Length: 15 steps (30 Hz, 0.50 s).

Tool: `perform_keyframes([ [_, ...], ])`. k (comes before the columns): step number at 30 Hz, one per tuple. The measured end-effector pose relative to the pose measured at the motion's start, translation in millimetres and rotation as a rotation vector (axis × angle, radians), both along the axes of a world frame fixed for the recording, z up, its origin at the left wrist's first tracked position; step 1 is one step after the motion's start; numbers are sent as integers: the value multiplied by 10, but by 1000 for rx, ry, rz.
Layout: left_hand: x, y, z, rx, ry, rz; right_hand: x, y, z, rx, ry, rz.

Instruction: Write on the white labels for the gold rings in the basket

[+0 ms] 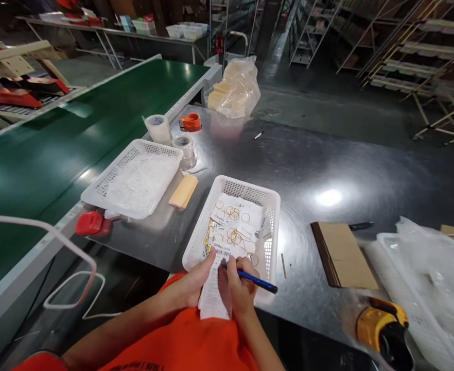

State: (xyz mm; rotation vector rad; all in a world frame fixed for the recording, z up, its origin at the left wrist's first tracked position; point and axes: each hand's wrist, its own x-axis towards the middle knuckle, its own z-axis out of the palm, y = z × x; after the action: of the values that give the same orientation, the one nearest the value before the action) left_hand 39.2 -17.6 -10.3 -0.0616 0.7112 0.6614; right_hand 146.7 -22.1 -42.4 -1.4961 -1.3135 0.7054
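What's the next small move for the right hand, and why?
I'd probably make a pen mark on the printed paper slip: the right hand grips the blue pen with its tip end by the slip, and the left hand holds the paper. Whether the tip touches is too small to tell.

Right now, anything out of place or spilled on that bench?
No spill visible. Slightly odd: a thin stick lies loose right of the near white basket, and a pen-like item lies alone farther back, both outside any container.
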Motion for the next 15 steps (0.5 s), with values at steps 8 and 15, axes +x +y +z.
perform_keyframes([
  [8, -12, 3, 13, -13, -3, 4, -37, -2, -26, -23, 58, 8],
  [15, -5, 18, 54, -16, 3, -4, -26, 0, -30, -27, 51, 16],
])
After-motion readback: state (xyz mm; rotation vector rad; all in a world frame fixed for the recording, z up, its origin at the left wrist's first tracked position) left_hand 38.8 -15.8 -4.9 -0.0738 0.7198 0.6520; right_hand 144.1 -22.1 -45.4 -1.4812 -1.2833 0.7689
